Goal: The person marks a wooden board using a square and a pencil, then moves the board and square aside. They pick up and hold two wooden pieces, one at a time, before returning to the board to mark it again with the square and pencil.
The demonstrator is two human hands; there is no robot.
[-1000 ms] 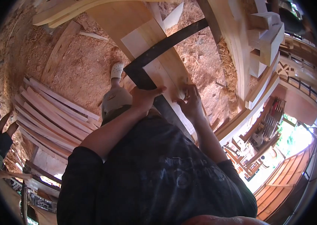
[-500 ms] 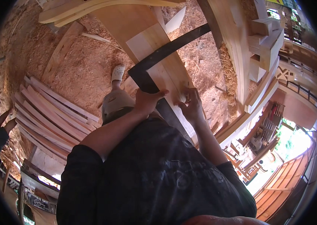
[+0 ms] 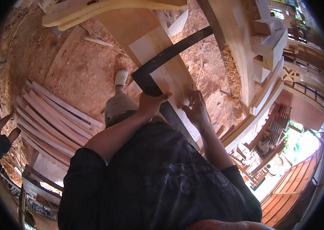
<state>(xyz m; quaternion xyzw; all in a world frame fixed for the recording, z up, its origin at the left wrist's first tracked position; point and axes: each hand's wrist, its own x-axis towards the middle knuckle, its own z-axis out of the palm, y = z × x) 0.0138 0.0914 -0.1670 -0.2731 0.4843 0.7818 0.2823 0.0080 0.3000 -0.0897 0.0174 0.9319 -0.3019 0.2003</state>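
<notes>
A large dark carpenter's square [image 3: 146, 81] lies across a pale wooden board [image 3: 133, 25]. One leg crosses the board and sticks out past its far side; the other runs back toward my body. My left hand [image 3: 151, 104] grips this nearer leg just below the corner, thumb stretched over it. On the board to the right of the square, my right hand [image 3: 196, 111] has its fingers curled together in a pinch. Whatever sits between those fingertips is too small to make out.
Curved wooden pieces [image 3: 54, 111] are stacked at the left. More cut timber [image 3: 238, 50] stands on the right, and a curved beam [image 3: 112, 8] crosses the top. Shavings cover the floor [image 3: 81, 73]. Another person's arm [image 3: 5, 122] shows at the far left edge.
Both hands and the square keep their places on the board. At the far left, the other person's arms have shifted slightly.
</notes>
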